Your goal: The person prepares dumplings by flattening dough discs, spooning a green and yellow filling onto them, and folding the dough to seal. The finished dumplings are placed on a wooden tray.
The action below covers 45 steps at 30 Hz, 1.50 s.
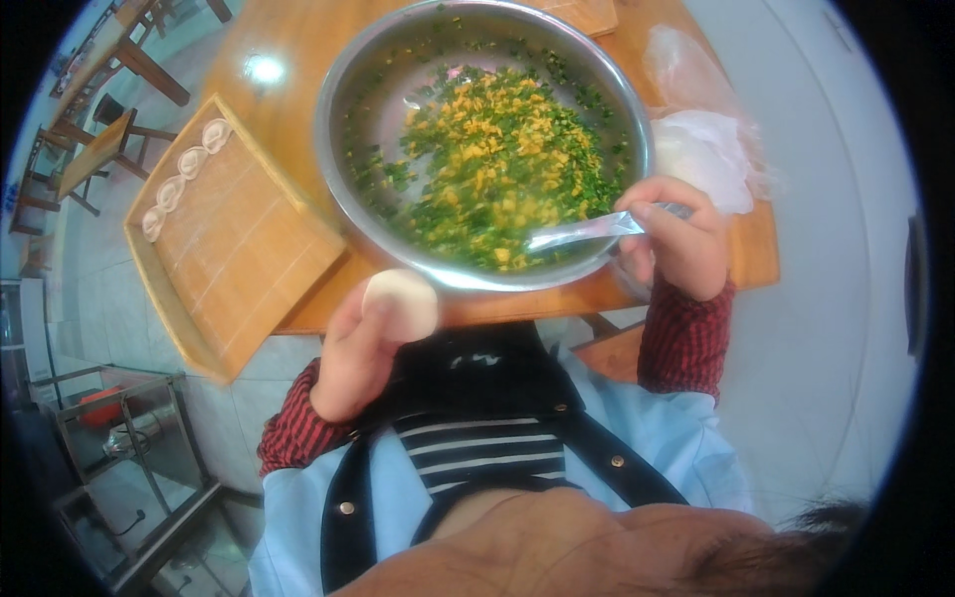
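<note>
My left hand [358, 351] holds a round, pale dough wrapper [403, 306] just below the near rim of a large stainless steel bowl [373, 239]. In the bowl lies a loose filling [500, 164] of chopped greens and yellow bits that look like egg. My right hand [683, 239] grips the handle of a metal spoon [578, 231] over the bowl's near right rim. The spoon's far end reaches down to the filling, and its tip is blurred. Left of the bowl sits a wooden tray [239, 246] with several folded dumplings [192, 162] in a row along its far left side.
The bowl and tray rest on a wooden table [537, 304]; the tray juts past its near left edge. Crumpled clear and white plastic bags [701, 157] lie right of the bowl. A metal-framed stand [134, 448] is at the lower left, and wooden benches [97, 160] are farther off.
</note>
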Motion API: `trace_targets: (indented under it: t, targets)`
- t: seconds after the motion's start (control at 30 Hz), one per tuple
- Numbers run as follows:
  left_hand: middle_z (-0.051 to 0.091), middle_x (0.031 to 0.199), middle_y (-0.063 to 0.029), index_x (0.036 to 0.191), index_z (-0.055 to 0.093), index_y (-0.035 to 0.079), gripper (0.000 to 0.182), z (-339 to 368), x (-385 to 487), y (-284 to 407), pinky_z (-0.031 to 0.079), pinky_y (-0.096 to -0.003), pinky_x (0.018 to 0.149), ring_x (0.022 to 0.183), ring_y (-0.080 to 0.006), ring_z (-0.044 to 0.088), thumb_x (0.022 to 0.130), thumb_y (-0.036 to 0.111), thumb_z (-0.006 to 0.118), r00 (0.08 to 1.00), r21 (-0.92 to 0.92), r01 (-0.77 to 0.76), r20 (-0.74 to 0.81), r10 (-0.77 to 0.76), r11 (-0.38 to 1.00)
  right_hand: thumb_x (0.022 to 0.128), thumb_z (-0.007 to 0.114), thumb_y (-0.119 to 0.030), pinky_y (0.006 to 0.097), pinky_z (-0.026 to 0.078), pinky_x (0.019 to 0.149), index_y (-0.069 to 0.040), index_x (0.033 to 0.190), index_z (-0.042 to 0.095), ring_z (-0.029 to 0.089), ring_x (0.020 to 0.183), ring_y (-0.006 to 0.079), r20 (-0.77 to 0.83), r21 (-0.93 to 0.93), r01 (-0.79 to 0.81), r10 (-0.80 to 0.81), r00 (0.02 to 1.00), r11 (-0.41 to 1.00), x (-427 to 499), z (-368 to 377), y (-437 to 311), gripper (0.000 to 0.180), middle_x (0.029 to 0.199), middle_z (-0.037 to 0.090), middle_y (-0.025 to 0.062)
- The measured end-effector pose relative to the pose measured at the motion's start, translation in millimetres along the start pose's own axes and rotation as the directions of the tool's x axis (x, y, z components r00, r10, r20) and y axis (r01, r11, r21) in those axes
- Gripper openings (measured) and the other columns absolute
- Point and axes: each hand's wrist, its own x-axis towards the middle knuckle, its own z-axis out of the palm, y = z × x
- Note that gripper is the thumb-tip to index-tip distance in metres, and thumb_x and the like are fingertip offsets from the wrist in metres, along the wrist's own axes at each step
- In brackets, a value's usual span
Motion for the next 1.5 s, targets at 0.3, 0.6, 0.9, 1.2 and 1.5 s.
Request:
trace_targets:
  t: [0.3,0.6,0.9,1.2,1.5]
  targets:
    - [0.055,0.122,-0.0157,0.127,0.044,-0.001,0.033,18,-16,8,0.045,-0.0389,0.098,0.113,-0.0259,0.055,0.095,0.008,0.043,0.998,-0.081,-0.034,0.049,0.038,0.996,0.088,0.052,-0.007,0.0241,0.045,0.043,0.004,0.093,0.060,0.055,0.043,0.0157,-0.123,0.123,0.042,-0.026,0.992,0.992,-12,-4,13,0.014,0.067,0.062,0.0102]
    - [0.054,0.126,-0.0188,0.128,0.043,-0.005,0.038,61,-26,34,0.041,-0.0399,0.102,0.116,-0.0283,0.053,0.095,0.014,0.043,0.976,-0.130,0.004,0.215,0.024,0.991,0.089,0.050,-0.008,0.0268,0.047,0.044,0.004,0.097,0.057,0.054,0.045,0.0160,-0.175,0.155,0.187,-0.160,0.972,0.970,-16,-6,9,0.017,0.070,0.061,0.0114]
    - [0.043,0.135,-0.0220,0.134,0.029,-0.008,0.041,116,27,61,0.036,-0.0443,0.107,0.124,-0.0329,0.045,0.099,0.013,0.029,0.980,-0.284,0.001,0.193,0.056,0.959,0.089,0.051,-0.007,0.0247,0.048,0.047,0.004,0.097,0.059,0.055,0.049,0.0147,-0.223,0.115,0.403,-0.371,0.901,0.908,-32,1,-32,0.016,0.074,0.063,0.0116]
    - [0.044,0.131,-0.0208,0.128,0.035,-0.008,0.034,124,45,51,0.037,-0.0458,0.106,0.120,-0.0328,0.046,0.100,0.010,0.027,0.957,-0.433,0.054,0.279,0.076,0.900,0.089,0.054,0.001,0.0236,0.048,0.058,0.005,0.101,0.061,0.060,0.061,0.0116,0.009,-0.273,0.563,-0.583,0.812,0.780,-55,20,-21,0.015,0.081,0.062,0.0088]
    - [0.044,0.129,-0.0212,0.126,0.035,-0.008,0.032,123,49,48,0.039,-0.0461,0.104,0.119,-0.0330,0.047,0.100,0.010,0.029,0.963,-0.415,0.016,0.251,0.097,0.910,0.085,0.055,0.008,0.0228,0.047,0.058,0.002,0.101,0.062,0.061,0.063,0.0126,0.166,-0.547,0.716,-0.782,0.601,0.434,-61,19,-10,0.018,0.084,0.062,0.0095]
